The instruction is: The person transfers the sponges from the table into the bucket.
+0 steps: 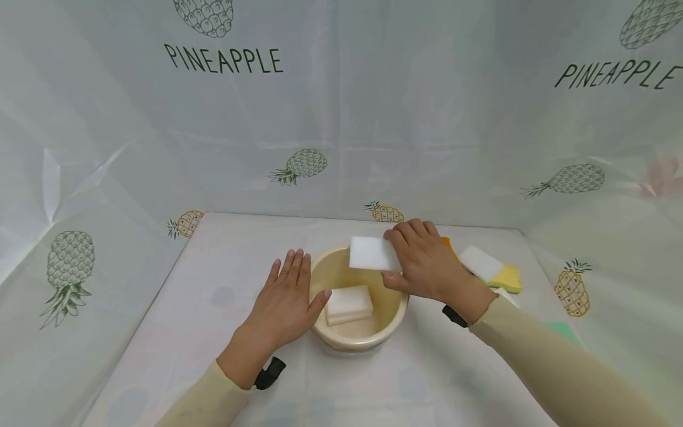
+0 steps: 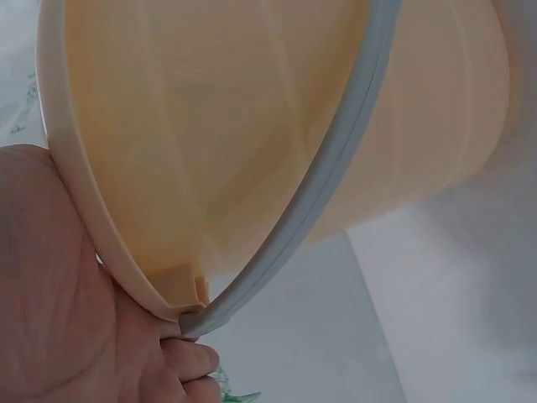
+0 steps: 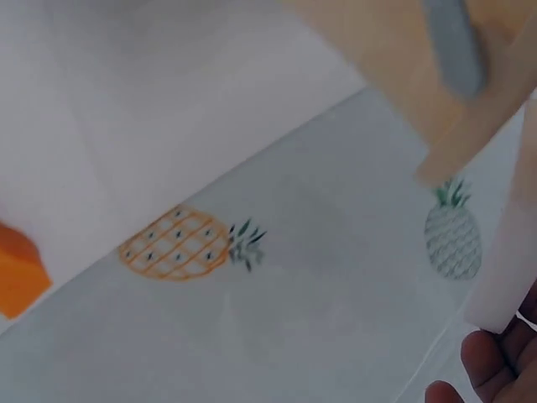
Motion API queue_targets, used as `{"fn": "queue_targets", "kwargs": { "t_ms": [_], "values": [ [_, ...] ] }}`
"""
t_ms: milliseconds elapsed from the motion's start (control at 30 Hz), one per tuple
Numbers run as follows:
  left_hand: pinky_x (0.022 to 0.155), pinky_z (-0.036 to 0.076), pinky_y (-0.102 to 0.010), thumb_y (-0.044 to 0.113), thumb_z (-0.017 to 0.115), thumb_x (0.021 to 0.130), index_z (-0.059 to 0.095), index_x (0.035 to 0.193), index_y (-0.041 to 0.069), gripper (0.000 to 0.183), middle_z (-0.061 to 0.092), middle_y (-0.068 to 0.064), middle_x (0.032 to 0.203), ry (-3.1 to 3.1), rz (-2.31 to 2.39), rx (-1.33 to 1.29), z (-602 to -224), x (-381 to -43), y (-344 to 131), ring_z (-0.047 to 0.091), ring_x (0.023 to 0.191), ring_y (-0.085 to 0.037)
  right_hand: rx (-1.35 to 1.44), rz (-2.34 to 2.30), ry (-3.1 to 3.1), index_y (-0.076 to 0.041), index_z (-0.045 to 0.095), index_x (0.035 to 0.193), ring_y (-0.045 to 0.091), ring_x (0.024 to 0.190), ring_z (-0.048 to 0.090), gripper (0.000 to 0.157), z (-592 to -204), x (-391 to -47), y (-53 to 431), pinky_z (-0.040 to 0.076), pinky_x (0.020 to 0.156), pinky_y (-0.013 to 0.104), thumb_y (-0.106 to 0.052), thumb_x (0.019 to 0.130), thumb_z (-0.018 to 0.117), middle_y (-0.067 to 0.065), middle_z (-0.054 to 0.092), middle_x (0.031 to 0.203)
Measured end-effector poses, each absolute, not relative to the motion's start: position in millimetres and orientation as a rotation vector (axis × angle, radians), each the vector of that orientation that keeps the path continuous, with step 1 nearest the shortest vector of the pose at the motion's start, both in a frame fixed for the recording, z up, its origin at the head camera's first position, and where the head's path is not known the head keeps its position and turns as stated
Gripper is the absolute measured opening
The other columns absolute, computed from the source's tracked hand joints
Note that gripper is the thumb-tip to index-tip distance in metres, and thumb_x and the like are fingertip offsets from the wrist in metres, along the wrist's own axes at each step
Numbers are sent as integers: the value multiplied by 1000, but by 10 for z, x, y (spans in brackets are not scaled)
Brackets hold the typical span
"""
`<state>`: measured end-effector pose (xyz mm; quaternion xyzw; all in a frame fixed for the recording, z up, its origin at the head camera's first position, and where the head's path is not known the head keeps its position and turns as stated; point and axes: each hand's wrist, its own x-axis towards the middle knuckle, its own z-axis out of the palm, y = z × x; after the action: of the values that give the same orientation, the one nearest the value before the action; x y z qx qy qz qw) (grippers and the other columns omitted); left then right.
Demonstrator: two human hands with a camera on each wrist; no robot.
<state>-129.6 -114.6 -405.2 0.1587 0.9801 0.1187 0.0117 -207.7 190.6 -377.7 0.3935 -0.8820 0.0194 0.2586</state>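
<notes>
My right hand (image 1: 427,261) pinches a white sponge block (image 1: 372,253) over the far right rim of a cream bucket (image 1: 392,326). In the right wrist view, fingertips (image 3: 487,365) lie at the end of the same white block (image 3: 508,260). Another white sponge (image 1: 348,303) lies inside the bucket at the bottom. Fingers straight, my left hand (image 1: 285,299) rests at the bucket's left rim, its thumb reaching over the edge. The left wrist view has the palm (image 2: 59,277) against the rim, beside the grey bucket handle (image 2: 336,159).
Right of the bucket lie a white sponge (image 1: 480,263), a yellow sponge (image 1: 508,279) and an orange piece (image 1: 449,244), partly behind my right hand. A green piece (image 1: 564,332) lies nearer, by my right sleeve. A pineapple-print sheet (image 1: 427,118) rises behind the table (image 1: 240,237).
</notes>
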Motion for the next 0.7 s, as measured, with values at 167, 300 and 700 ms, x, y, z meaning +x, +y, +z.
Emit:
{"fn": "queue_targets", "kwargs": {
  "t_ms": [167,300,700],
  "values": [
    [132,10,-58,59,39,110,19,165,-7,88,16,-26,173,3065,380,499,-4060,-1294,-1147,10,164,-39,1125,5,-2484,-6,60,123,30,106,53,59,-3816,-2013,1728,43,90,45,-50,85,68,10,62,116],
    [132,11,-58,60,39,110,19,165,-7,89,16,-26,173,3064,396,502,-4055,-1285,-1147,10,164,-39,1154,8,-2545,-8,61,124,27,107,52,58,-3870,-1990,1640,43,91,44,-50,85,68,7,63,117],
    [132,12,-58,61,37,110,19,165,-7,89,16,-26,173,3053,407,500,-4057,-1292,-1147,10,163,-40,1217,-6,-2600,-12,64,124,25,107,55,55,-3975,-1997,1503,44,92,42,-53,87,65,5,66,115]
  ]
}}
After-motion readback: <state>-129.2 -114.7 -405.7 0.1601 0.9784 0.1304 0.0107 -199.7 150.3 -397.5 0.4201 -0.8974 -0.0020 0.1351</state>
